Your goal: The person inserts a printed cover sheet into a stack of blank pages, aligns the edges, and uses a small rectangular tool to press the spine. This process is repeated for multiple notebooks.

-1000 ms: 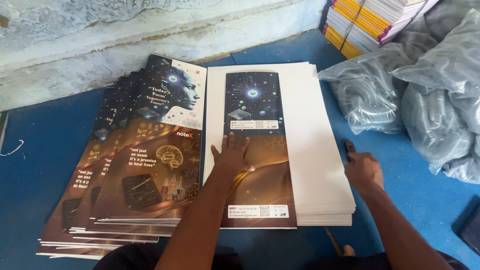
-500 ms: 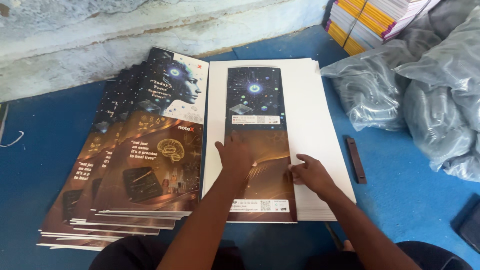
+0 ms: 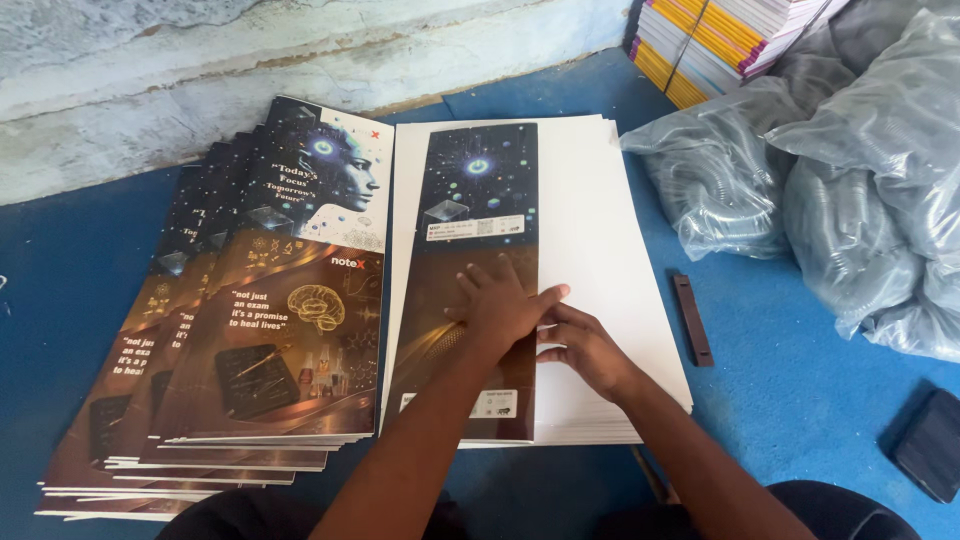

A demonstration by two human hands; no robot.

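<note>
Two stacks: a fanned pile of printed covers (image 3: 250,330) fills the left of the frame; a squared stack of white sheets (image 3: 600,260) lies at centre, just beside it and touching along its left edge.
Top sheet: a folded cover strip (image 3: 470,280), dark and printed, lies on the left part of the white stack, its long axis running from the upper frame down toward the person.
Left hand: the left hand (image 3: 500,310) rests flat on the lower half of the strip, fingers spread and open, pressing down, gripping nothing.
Right hand: the right hand (image 3: 585,345) sits just right of the left hand, touching it, fingers curled at the strip's right edge where print meets white; whether it pinches the edge I cannot tell.
Key relation: the strip's right long edge runs directly under both hands, so the right hand is the nearer one to that edge, while the left hand sits on the strip's face.
Right of stack: a small dark bar (image 3: 692,320) lies on the blue floor (image 3: 800,400), apart from the sheets.
Far right: clear plastic bags (image 3: 850,170) of coiled wire lie heaped, with stacked books (image 3: 710,40) in the upper right.
</note>
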